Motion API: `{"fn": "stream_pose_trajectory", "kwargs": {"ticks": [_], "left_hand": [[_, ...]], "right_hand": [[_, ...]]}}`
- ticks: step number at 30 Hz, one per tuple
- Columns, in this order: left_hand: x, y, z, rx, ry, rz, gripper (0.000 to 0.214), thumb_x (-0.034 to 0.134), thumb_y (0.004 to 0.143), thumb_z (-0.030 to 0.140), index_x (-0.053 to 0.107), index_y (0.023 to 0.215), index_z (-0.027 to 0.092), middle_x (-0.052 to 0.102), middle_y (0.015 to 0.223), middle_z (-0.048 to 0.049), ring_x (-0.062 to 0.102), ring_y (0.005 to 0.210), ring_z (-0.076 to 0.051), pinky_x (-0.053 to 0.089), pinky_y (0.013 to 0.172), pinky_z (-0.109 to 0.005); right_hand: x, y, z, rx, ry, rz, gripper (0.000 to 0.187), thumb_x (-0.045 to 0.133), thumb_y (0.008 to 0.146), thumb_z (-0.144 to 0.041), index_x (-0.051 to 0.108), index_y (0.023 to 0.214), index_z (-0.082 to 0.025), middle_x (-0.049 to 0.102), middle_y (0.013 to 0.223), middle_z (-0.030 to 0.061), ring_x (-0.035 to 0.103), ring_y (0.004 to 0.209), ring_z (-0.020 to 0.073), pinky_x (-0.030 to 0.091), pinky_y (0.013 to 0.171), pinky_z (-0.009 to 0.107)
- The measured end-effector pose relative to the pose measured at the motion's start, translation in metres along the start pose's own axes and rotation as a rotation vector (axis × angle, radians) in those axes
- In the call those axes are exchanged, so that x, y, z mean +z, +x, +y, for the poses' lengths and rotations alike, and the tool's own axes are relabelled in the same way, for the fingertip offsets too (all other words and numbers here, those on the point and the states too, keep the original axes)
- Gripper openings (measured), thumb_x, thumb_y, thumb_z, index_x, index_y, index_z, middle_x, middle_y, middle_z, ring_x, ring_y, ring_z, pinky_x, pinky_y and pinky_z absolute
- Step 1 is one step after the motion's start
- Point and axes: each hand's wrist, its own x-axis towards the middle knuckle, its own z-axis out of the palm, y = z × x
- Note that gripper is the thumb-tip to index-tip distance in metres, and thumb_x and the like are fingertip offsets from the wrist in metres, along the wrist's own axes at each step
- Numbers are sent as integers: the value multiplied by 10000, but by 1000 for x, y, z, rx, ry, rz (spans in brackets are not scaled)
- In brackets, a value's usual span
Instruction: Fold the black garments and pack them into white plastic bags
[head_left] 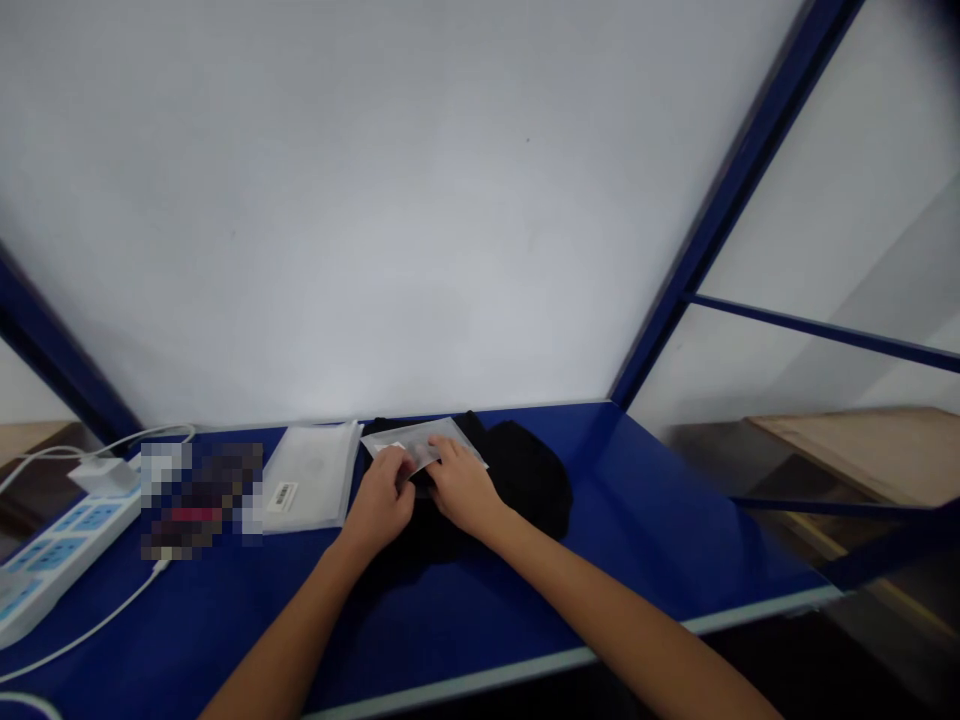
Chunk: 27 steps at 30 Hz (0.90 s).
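From overhead, a clear plastic sleeve (424, 438) lies with its long axis running crosswise, slightly tilted, on a folded black cloth (521, 480) atop a blue workbench (480, 590). The left hand (381, 503) and right hand (463, 487) curl closely onto the sleeve's near edge, though whether they pinch or merely press is hard to tell. The sleeve looks thin and glossy.

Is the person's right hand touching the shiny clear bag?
Touching. The head view shows the right hand with its fingers lying on the clear plastic bag, with no gap between them.
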Motion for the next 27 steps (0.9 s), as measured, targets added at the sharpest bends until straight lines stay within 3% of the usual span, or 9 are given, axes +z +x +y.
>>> {"fn": "stream_pose_trajectory", "kwargs": {"ticks": [3,6,10,13,21,27], "left_hand": [[-16,2,-11,6,145,-91,257,446,697,21,512,864,205,582,870,-38,562,851,-218,499,770,-364],[-24,0,-15,94,367,-182,402,441,664,-37,571,964,196,607,1025,-76,543,1007,-264,467,910,-462],[-14,-3,1,278,503,-233,536,557,754,19,564,1226,272,561,1269,-78,483,1187,-304,306,1091,-606],[0,0,12,363,564,-257,379,684,802,149,621,1144,299,577,1293,-63,497,1186,-314,257,1106,-655],[13,8,8,423,628,-215,114,732,804,236,691,910,248,650,1256,-56,552,1151,-310,298,1091,-660],[24,14,17,354,700,46,102,646,844,151,713,805,218,670,1277,-60,548,1189,-327,271,1111,-650]], "right_hand": [[-9,-26,18,-92,243,129,330,569,955,-285,624,1272,-210,552,1346,140,538,1211,268,483,1005,427],[-14,-47,43,48,323,223,266,495,997,-261,667,1195,-220,626,1201,109,604,1099,233,516,936,393],[-10,-51,62,73,236,97,180,576,959,-235,687,1096,-201,673,1054,76,638,942,206,512,833,352],[-5,-40,62,30,112,4,151,589,943,-192,682,1061,-196,676,1000,63,627,902,193,473,798,326],[-3,-19,59,-76,-23,-78,108,558,953,-190,653,907,-168,658,922,66,602,893,197,410,819,328],[-24,-23,47,-95,10,-47,140,510,972,-174,629,898,-170,669,895,65,612,869,189,414,878,338]]}}
